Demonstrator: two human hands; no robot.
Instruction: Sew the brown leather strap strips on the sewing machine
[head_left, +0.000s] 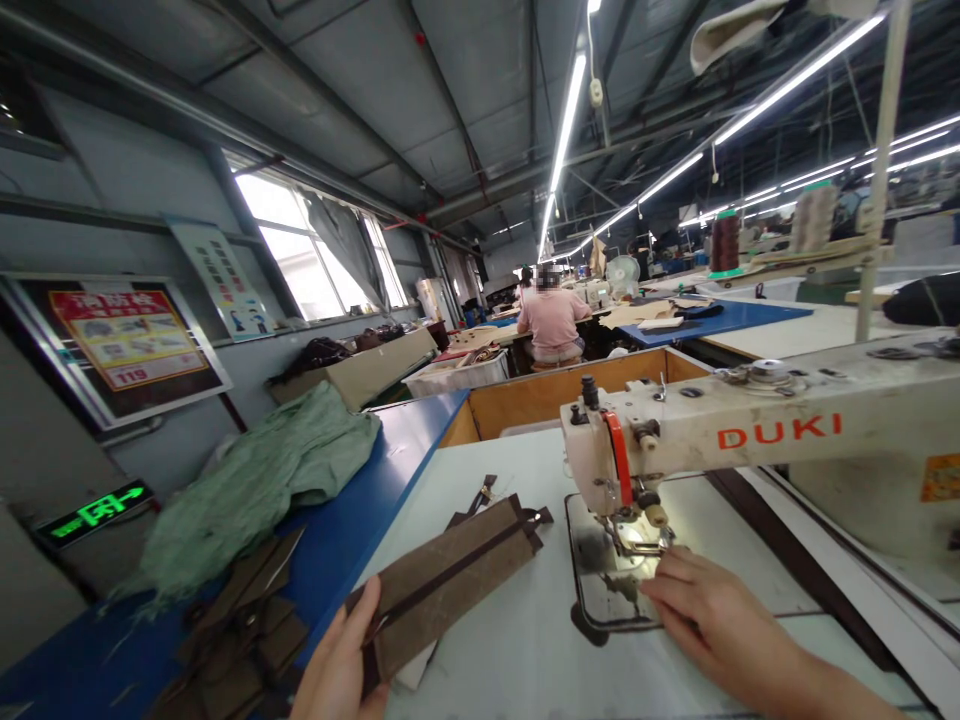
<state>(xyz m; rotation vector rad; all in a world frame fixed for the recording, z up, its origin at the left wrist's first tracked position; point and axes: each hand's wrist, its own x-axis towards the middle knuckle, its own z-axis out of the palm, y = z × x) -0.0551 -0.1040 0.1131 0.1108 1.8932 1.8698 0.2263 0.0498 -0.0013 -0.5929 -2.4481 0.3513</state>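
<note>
My left hand (pixel 346 650) is closed on the near end of a long brown fabric panel (pixel 450 575), thumb on top. A dark zipper runs along the panel's length, and its far end carries small tabs. To the right, my right hand (pixel 705 610) is beside the presser foot of the white sewing machine (pixel 645 435). Its fingertips are pinched together, and whatever they may hold is too small to make out. A lamp lights the metal needle plate (pixel 600 590) under the needle area. The panel is left of the plate, apart from it.
Brown fabric pieces (pixel 247 640) and a green cloth (pixel 262 490) lie on the blue table at left. A dark strip (pixel 802 560) lies under the machine arm. A wooden-sided bin (pixel 495 405) stands behind the worktable. Farther off sits a person in pink (pixel 553 320).
</note>
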